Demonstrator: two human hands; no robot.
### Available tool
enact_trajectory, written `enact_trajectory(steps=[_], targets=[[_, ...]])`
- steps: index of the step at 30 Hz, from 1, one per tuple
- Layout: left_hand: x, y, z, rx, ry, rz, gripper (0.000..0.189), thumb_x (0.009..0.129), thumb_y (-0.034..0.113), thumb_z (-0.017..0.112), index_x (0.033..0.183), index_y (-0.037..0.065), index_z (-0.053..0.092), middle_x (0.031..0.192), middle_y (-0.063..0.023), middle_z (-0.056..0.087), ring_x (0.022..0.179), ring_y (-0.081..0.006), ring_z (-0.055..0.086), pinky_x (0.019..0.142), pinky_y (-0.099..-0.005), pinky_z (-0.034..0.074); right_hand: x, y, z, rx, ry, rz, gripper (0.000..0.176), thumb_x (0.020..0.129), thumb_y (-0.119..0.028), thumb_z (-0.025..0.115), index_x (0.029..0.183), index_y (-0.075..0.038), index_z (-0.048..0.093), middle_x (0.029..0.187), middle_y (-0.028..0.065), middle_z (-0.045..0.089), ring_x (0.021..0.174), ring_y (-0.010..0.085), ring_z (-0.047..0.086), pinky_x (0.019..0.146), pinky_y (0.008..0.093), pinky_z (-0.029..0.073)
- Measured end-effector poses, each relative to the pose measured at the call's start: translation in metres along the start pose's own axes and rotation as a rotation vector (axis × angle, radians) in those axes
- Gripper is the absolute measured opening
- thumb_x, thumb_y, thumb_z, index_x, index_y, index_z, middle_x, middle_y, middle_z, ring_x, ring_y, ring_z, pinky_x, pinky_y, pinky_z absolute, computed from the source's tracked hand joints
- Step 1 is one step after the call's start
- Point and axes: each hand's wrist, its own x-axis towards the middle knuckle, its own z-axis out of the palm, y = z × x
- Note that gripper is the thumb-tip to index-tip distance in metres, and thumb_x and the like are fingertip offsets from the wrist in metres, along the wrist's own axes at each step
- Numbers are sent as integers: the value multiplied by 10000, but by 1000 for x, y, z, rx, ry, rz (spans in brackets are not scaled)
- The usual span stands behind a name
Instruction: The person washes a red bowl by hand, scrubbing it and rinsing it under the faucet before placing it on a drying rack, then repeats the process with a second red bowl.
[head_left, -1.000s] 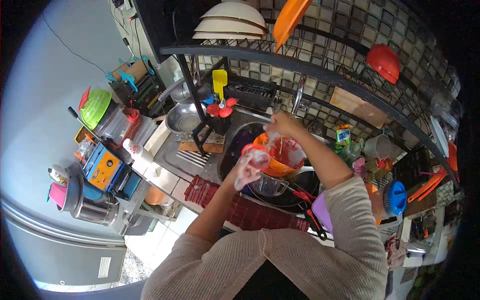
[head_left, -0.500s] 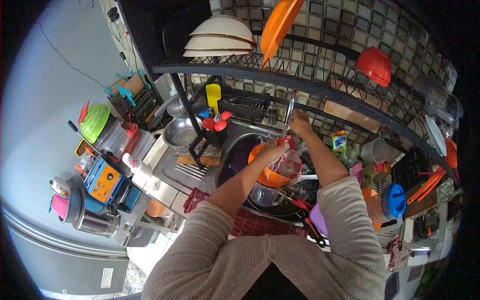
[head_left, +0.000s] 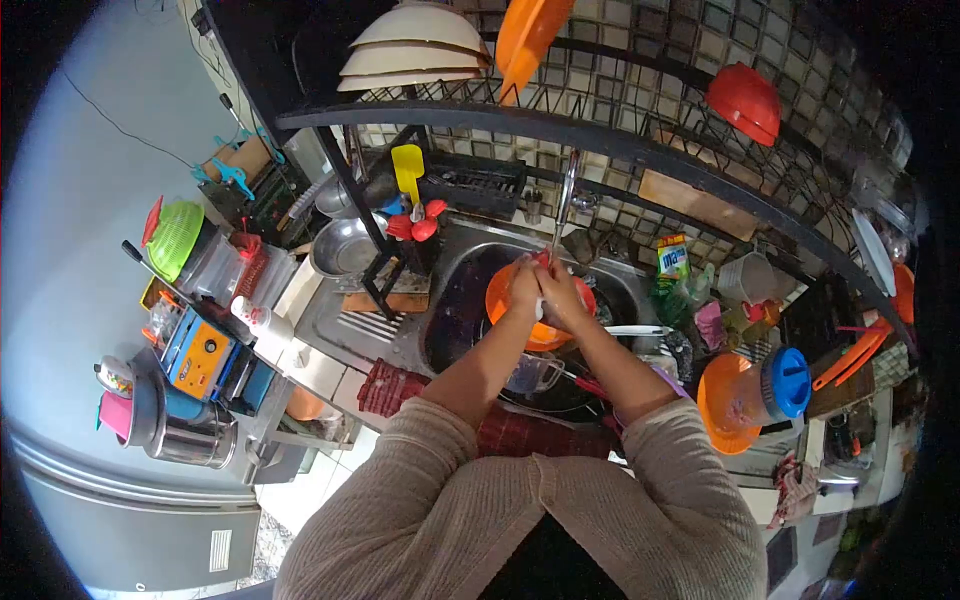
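My left hand (head_left: 525, 285) and my right hand (head_left: 563, 298) are pressed together below the tap (head_left: 566, 195). Their fingers are closed around something with a bit of red and white showing; most of it is hidden. Right beneath them, an orange bowl (head_left: 497, 298) sits in the sink (head_left: 440, 352), with a red rim or bowl partly visible at its right side. A white handle (head_left: 640, 330) sticks out to the right of the bowl. Nearer to me, a clear plastic container (head_left: 533, 374) lies in the sink.
A black dish rack (head_left: 480, 112) with white bowls (head_left: 415, 55) and a red bowl (head_left: 745, 103) spans above the sink. Left stands a metal bowl (head_left: 345, 248); right, a green packet (head_left: 672, 262) and a blue-lidded jug (head_left: 785, 383). A red cloth (head_left: 390, 388) lies along the front edge.
My right hand has come down from the tap to join my left hand over the orange bowl. The view has shifted slightly.
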Motion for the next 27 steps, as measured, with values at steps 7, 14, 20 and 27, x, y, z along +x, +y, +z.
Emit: enact_trajectory(steps=[7, 14, 20, 27], targets=[[9, -17, -4, -159, -72, -65, 446, 912, 446, 445, 1094, 62, 583, 1071, -92, 604, 971, -220, 577, 801, -361, 480, -19, -81, -14, -207, 285, -159, 379, 919, -330, 505, 803, 13, 617, 621, 182, 585, 569, 268, 583, 554, 404, 436], [-36, 8, 25, -634, -243, -421, 540, 833, 596, 486, 1110, 143, 588, 1085, -75, 634, 1001, -270, 595, 926, -436, 440, -12, -61, -26, 152, 521, -50, 423, 933, -295, 519, 663, 29, 542, 546, 51, 501, 551, 116, 423, 548, 307, 395], [-28, 1, 7, 307, 195, 182, 409, 847, 437, 608, 1044, 79, 620, 978, -68, 652, 903, -196, 605, 801, -339, 467, -31, -67, -32, 423, 188, 468, 474, 839, -524, 548, 961, -67, 570, 901, 61, 598, 735, 197, 568, 678, 331, 480], [-52, 57, -7, 544, -323, 314, 379, 913, 381, 547, 1007, 24, 636, 814, -29, 641, 714, -114, 581, 671, -272, 465, -17, -70, -42, 859, -109, 894, 541, 720, -632, 654, 942, -142, 595, 904, 28, 606, 753, 171, 598, 649, 318, 526]])
